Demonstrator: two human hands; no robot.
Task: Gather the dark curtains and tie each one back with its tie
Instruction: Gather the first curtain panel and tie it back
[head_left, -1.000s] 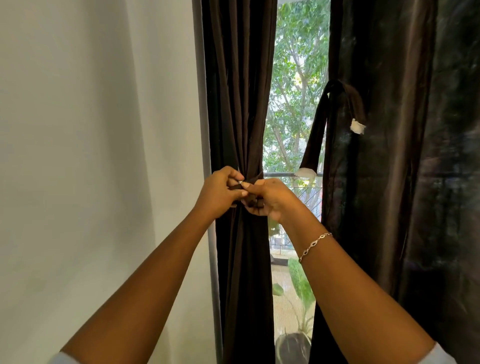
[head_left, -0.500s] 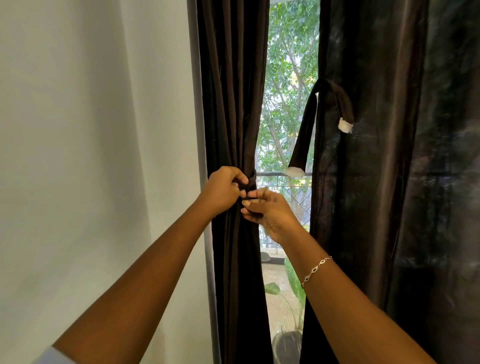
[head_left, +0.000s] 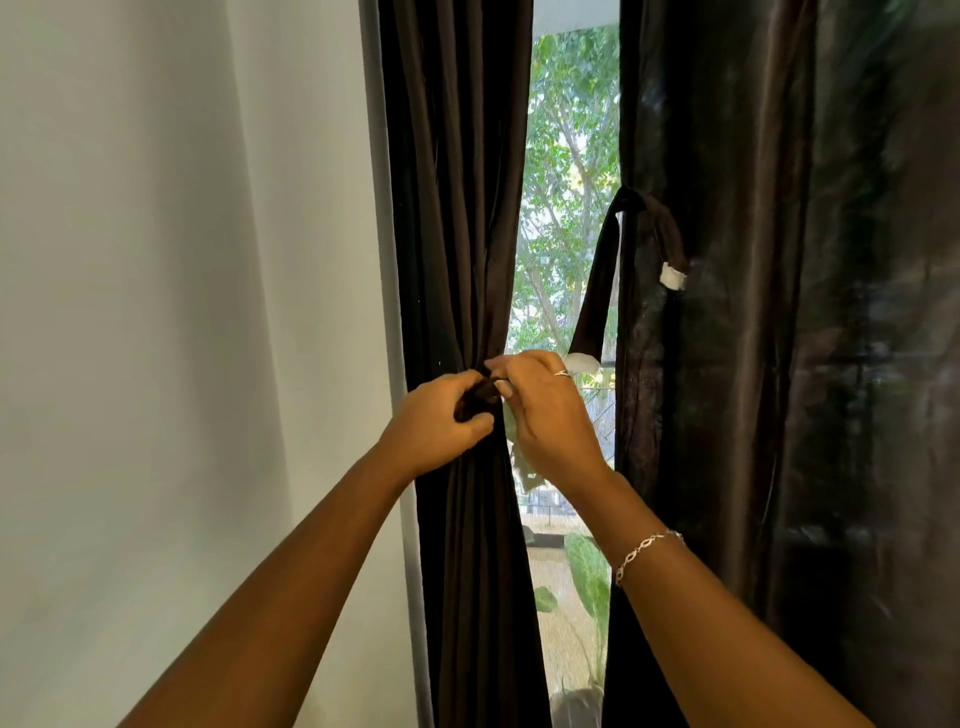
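1. Rising since a moment ago, the right hand (head_left: 545, 415) now arches over the tie (head_left: 474, 397) and pinches its end.
2. Left hand (head_left: 434, 421) grips the tie, fingers curled round it.
3. It wraps crosswise round the upright left curtain (head_left: 457, 208), between both hands.
4. Spare tie (head_left: 592, 301) hangs up-right, nearer the right hand.

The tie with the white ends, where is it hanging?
In the head view, the tie hangs draped over the inner edge of the right curtain, beside the window gap, its lower white end just above the right hand.
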